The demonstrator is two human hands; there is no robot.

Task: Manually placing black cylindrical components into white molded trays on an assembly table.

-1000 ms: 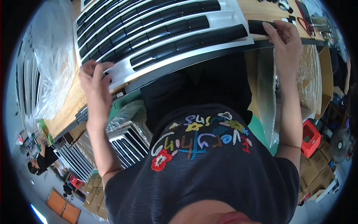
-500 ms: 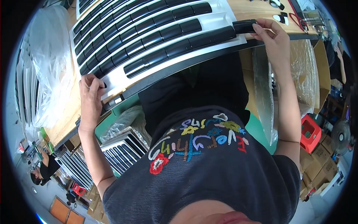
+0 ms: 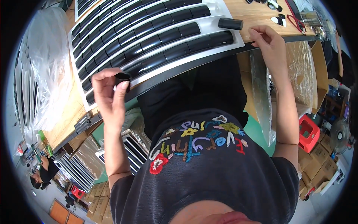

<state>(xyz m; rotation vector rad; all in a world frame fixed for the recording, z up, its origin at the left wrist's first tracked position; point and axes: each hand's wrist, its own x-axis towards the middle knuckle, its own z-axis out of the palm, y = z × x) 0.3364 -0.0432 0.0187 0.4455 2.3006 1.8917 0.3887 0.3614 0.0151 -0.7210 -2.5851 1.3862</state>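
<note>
A white tray (image 3: 220, 8) holds several rows of glossy black tube pieces, laid end to end in grooves. My left hand (image 3: 108, 87) is raised over the front left of the tray, fingers and thumb closed around a short black tube piece (image 3: 123, 77) with its round end upward. Beyond it runs the front row (image 3: 177, 52) of black pieces. One loose black tube piece (image 3: 230, 24) lies across the tray's right edge. My right hand (image 3: 269, 39) hovers right of that piece, fingers loosely curled and apart, holding nothing.
Red-handled scissors (image 3: 298, 24) and small black-and-white parts (image 3: 279, 20) lie at the table's far right. Clear plastic sheeting (image 3: 50, 63) covers the left side. Under the table stand more filled trays (image 3: 128, 151). A red stool (image 3: 308, 130) is at right.
My right hand has let go of a tube piece, which now lies on the tray's right edge. The front row has shifted left. My left hand has lifted and moved right with a piece.
</note>
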